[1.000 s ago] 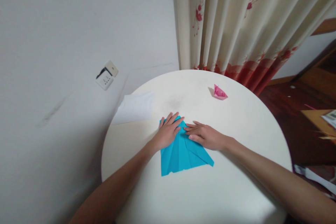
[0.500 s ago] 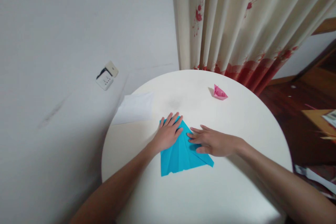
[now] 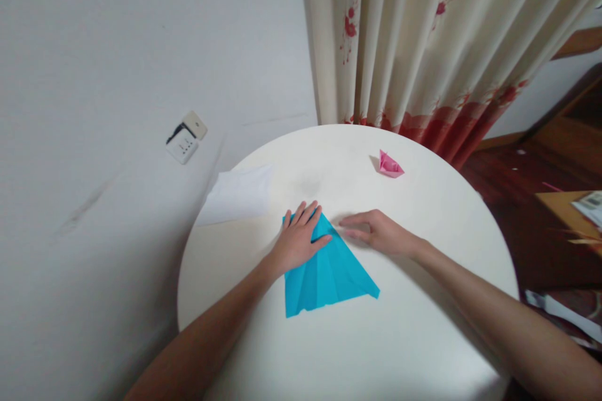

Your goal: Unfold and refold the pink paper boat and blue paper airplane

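Observation:
A blue sheet of paper (image 3: pixel 329 282) with several crease lines lies on the white round table (image 3: pixel 423 338). Its right side runs as a slanted edge down to a small pointed corner. My left hand (image 3: pixel 298 241) rests flat on the upper left of the sheet, fingers spread, covering part of it. Just off the slanted edge, near the top, is my right hand (image 3: pixel 380 232). A gap shows between its thumb and forefinger, whose tips come close to the paper. Whether they touch it I cannot tell.
A pink folded paper boat (image 3: pixel 390 165) sits at the back right of the table. White paper (image 3: pixel 235 194) lies at the left by the wall, below a socket (image 3: pixel 182 145). A curtain (image 3: pixel 404 44) hangs behind the table.
My right hand has moved off the blue paper to beside its slanted edge, with its fingers drawn together more. A folded strip along that edge no longer shows. My left hand stays on the sheet.

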`<state>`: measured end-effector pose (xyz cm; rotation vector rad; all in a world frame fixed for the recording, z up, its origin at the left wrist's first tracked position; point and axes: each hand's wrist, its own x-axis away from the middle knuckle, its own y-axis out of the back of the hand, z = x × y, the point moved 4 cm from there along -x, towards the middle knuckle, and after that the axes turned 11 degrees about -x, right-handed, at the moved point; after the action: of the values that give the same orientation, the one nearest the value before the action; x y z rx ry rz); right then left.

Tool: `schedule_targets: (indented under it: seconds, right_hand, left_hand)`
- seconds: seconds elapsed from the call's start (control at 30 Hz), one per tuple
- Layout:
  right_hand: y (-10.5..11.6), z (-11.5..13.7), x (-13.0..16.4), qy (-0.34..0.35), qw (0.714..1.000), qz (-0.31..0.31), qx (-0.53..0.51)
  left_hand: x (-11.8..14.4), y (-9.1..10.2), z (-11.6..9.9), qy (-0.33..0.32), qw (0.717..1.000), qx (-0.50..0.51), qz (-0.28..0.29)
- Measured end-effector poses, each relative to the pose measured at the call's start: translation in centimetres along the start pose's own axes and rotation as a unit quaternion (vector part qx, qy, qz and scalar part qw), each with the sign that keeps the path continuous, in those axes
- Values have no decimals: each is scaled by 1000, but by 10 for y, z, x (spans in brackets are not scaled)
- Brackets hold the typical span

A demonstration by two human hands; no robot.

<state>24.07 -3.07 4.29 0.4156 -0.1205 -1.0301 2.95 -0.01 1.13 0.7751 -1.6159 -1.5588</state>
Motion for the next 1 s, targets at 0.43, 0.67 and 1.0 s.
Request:
schedule_targets:
  seconds: [0.43, 0.67, 1.0]
  right_hand:
    - [-34, -27, -17, -23, 965, 0, 262]
    - [-30, -21, -13, -71, 966, 67, 240]
    - [-25, -13, -3, -73, 963, 133, 222]
  left_hand:
    - [0, 0, -1, 5, 1000, 15, -5]
    - [0, 1, 0, 5, 1000, 22, 0]
    - [0, -2, 3, -8, 1000, 20, 3]
